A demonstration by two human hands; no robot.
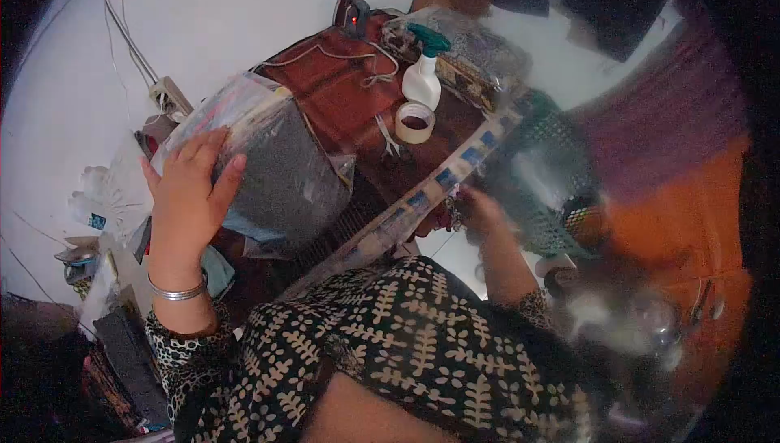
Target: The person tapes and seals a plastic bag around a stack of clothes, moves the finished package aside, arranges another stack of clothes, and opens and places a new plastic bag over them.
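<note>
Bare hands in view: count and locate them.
2: the bare left hand over the plastic-wrapped dark grey bundle; the bare right hand beside the blue-and-cream patterned edging.

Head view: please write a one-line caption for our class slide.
A spread left hand over a plastic-wrapped bundle, with scissors, tape roll and spray bottle nearby.

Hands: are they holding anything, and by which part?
The left hand, spread over the plastic-wrapped bundle, holds nothing; the right hand is too blurred to tell.
</note>
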